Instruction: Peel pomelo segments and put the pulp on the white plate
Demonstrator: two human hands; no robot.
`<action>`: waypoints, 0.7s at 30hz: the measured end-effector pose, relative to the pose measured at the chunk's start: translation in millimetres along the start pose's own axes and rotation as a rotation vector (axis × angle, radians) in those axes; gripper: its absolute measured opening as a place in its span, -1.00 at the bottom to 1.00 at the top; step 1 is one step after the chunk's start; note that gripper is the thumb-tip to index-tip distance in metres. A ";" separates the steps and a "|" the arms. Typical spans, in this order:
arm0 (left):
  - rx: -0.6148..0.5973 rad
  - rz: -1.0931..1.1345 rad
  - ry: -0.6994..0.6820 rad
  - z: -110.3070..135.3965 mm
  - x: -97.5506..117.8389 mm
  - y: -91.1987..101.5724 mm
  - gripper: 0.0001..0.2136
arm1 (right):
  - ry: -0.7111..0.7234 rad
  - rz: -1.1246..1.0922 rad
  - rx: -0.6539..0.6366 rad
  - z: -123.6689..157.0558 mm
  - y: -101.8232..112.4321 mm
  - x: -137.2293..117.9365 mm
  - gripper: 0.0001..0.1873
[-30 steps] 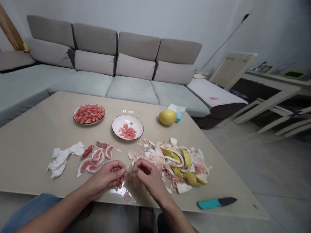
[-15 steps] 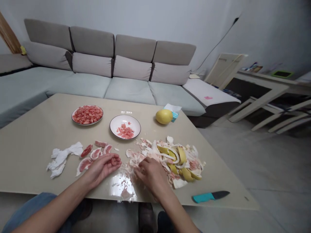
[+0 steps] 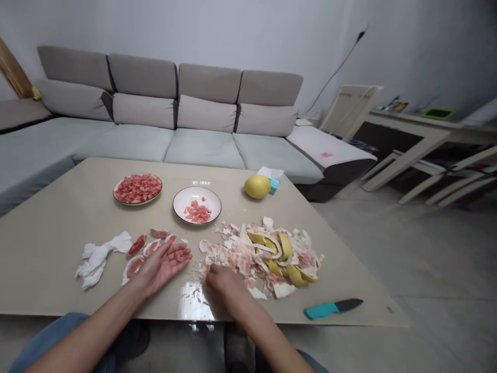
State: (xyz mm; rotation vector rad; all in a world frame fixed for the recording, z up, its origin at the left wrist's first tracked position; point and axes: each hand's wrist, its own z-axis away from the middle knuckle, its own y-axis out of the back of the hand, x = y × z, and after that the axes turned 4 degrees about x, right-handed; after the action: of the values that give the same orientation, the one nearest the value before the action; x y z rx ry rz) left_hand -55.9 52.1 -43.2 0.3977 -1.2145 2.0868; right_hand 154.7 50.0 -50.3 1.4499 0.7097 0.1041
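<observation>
With peeled flesh (image 3: 179,255) loose in your spread left hand (image 3: 165,264), your curled right hand (image 3: 223,282) may sweep scraps (image 3: 196,296) off the table (image 3: 50,217).

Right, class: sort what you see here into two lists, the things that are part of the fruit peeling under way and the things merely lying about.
In use:
left hand, open, cradling peeled flesh
right hand, on the table by the peel pile
unpeeled segments
sparse plate
full plate

Lying about:
knife
crumpled tissue
whole yellow fruit
tissue pack
sofa
</observation>
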 end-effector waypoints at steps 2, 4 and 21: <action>0.015 -0.021 -0.022 0.0 3.2 0.7 -0.80 | -0.035 0.051 0.082 -6.8 11.9 12.8 -0.73; 0.032 -0.026 -0.056 -1.5 5.9 2.8 -0.79 | -0.044 0.079 0.166 -10.3 19.1 19.7 -0.65; 0.062 -0.200 -0.297 -18.3 49.4 -15.3 -0.76 | 0.019 0.208 0.204 -45.5 4.2 0.4 -0.73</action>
State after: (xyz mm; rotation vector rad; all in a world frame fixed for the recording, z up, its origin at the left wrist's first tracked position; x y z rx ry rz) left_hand -79.7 92.7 -15.1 0.8481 -1.2207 1.9424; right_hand 133.8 90.3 -44.6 1.7183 0.5961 0.2115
